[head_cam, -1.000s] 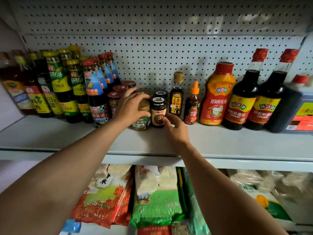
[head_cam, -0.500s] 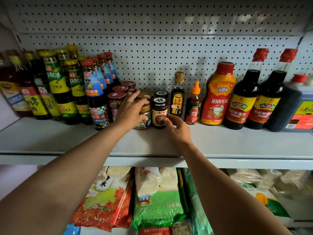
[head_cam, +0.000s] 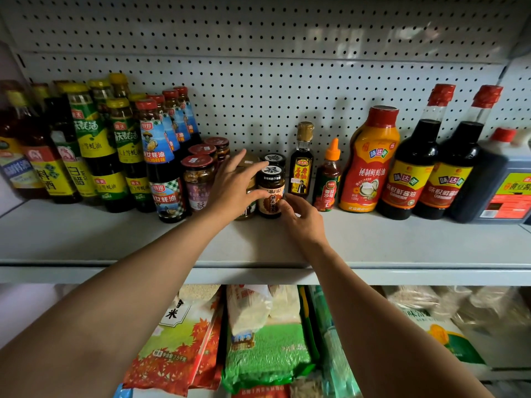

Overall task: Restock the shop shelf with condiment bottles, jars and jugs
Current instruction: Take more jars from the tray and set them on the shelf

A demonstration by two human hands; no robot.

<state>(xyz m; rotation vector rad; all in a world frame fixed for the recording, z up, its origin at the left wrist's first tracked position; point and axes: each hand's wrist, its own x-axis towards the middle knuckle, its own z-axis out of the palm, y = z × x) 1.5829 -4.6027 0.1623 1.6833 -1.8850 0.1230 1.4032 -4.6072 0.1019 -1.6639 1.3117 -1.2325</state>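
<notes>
On the grey shelf (head_cam: 373, 242) a jar with a gold lid (head_cam: 246, 209) stands mostly hidden under my left hand (head_cam: 232, 185). That hand lies over the jar with fingers stretched and spread, its thumb reaching across to the black-lidded jar (head_cam: 270, 193) right beside it. My right hand (head_cam: 301, 222) touches the lower right side of the black-lidded jar with its fingertips only. A second black-lidded jar (head_cam: 274, 159) and another gold lid (head_cam: 248, 161) stand behind them.
Red-lidded jars (head_cam: 198, 179) and rows of tall sauce bottles (head_cam: 115, 145) fill the shelf's left. To the right stand a small dark bottle (head_cam: 301, 165), an orange-capped chilli bottle (head_cam: 327, 179), an orange oyster-sauce bottle (head_cam: 369, 165), two soy bottles (head_cam: 413, 165) and a dark jug (head_cam: 500, 185). Grain bags (head_cam: 264, 340) lie below.
My left hand's fingers have uncurled from over the gold lid and now stretch out flat. My right hand stays at the black-lidded jar's side.
</notes>
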